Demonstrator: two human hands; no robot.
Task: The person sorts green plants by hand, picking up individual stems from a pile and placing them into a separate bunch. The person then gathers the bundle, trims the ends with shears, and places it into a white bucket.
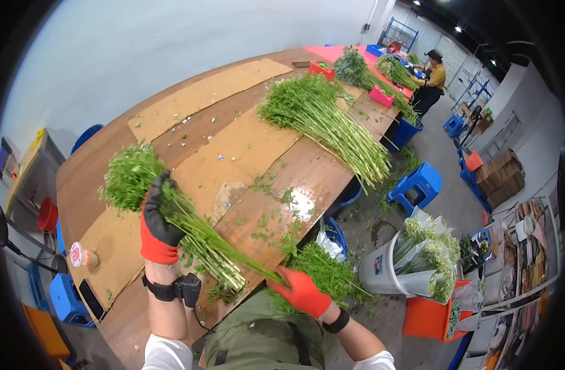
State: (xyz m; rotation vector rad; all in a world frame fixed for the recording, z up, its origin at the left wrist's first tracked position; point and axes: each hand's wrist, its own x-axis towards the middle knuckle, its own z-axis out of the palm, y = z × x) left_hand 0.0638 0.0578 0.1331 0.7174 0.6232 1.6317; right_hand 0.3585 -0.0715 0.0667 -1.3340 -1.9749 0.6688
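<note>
- The fingers of the left hand (161, 217), in a red-and-black glove, are wrapped around a bunch of leafy green stems (199, 229); those of the right hand (302, 292), in a red glove, are closed on the lower ends of its longer stems.
- The bunch lies between both sets of fingers, over the near side of a brown wooden table (248, 237). Its long axis slants: the bushy head points up and left past the left fingers, and the stems run down and right to the right fingers.
- Shorter cut ends stop just left of the right fingers; whether they belong to the same bunch, I cannot tell.
- Beyond the left fingers, flat tan cardboard (233, 154) covers part of the tabletop.
- Up and right of both hands lies a large pile of long green stems (332, 123), heads up-left, ends down-right.
- Close about the right fingers, feathery green foliage (319, 268) crowds the space past the table edge.
- Right of them stands a white plastic bucket (376, 266) of pale flowers.
- Left of the left fingers sit a lidded clear tub (85, 256) and, lower, a black phone (91, 299).
</note>
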